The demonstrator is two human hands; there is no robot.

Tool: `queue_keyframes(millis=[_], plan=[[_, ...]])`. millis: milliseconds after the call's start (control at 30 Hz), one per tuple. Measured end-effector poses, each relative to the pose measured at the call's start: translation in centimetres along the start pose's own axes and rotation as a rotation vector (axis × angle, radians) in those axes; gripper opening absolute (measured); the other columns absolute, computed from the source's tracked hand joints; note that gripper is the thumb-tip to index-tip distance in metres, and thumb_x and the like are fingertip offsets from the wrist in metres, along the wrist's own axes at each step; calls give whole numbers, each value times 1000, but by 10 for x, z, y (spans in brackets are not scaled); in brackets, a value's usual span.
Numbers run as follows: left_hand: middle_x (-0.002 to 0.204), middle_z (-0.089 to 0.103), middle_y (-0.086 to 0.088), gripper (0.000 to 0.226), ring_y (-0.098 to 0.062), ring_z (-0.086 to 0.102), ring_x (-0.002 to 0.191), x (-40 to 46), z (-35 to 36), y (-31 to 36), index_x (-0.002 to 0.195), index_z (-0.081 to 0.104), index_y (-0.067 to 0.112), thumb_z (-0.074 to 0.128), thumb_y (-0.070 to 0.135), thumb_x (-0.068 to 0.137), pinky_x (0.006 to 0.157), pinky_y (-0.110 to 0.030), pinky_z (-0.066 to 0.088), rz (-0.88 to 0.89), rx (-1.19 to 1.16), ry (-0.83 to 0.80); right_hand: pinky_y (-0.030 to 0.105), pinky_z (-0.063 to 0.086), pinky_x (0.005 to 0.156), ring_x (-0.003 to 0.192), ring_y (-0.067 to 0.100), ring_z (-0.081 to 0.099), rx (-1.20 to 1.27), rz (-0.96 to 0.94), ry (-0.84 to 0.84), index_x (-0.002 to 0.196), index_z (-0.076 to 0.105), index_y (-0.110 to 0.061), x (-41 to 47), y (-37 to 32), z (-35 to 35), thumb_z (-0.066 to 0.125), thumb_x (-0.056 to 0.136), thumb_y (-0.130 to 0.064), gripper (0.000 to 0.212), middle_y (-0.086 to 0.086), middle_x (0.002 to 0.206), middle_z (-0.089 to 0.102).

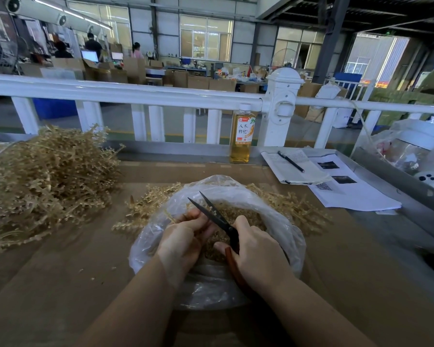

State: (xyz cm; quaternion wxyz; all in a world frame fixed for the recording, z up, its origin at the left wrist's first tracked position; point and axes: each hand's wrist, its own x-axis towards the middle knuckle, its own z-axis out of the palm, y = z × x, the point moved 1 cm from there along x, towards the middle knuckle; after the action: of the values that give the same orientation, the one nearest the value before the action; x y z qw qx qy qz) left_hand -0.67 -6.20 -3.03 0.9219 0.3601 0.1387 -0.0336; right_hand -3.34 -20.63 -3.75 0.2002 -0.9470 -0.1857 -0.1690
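My right hand (258, 256) grips the red-brown handles of black scissors (211, 211), whose blades stand apart and point up-left. My left hand (183, 239) pinches a thin golden sprig (169, 216) right beside the blades. Both hands hover over a clear plastic bag (286, 231) holding small golden cut pieces. What lies under my palms is hidden.
A big heap of golden sprigs (43, 176) lies at the left of the cardboard-covered table (60, 284); more sprigs (293, 206) fringe the bag. A bottle of amber drink (241, 136), papers with a pen (291, 161) and a white railing (135, 93) sit behind. Bagged items (411, 146) stand at right.
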Motion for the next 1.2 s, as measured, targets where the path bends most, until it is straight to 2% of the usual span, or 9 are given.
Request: queue_keyframes(millis=[333,533,833,1200], plan=[[61,68,-6,22,-16,71,62,1,-3,0,73,50,5,52,-14,84,52,-26,57,-23,9,-17,23,38,64,79,14,59,33,12,-74,95,28,-30,2,1,-6,44,91,-60,34,-6,85,58],[66,70,-10,16,-18,71,63,1,-4,0,80,52,3,52,-12,86,50,-26,56,-34,-9,-13,21,33,62,75,10,53,15,-8,-53,93,26,-32,-1,0,-8,46,90,-61,35,-9,81,53],[59,69,-9,17,-16,70,56,2,-3,2,79,52,3,51,-13,86,47,-25,54,-59,-14,9,25,39,64,78,13,57,31,12,-97,96,27,-31,0,-2,-10,43,91,-59,33,-6,83,55],[56,67,-6,18,-15,69,53,1,-3,1,79,52,4,51,-12,86,47,-25,55,-49,-19,21,21,37,61,76,12,58,4,18,-81,94,24,-33,-1,-4,-8,42,92,-59,32,-7,83,56]])
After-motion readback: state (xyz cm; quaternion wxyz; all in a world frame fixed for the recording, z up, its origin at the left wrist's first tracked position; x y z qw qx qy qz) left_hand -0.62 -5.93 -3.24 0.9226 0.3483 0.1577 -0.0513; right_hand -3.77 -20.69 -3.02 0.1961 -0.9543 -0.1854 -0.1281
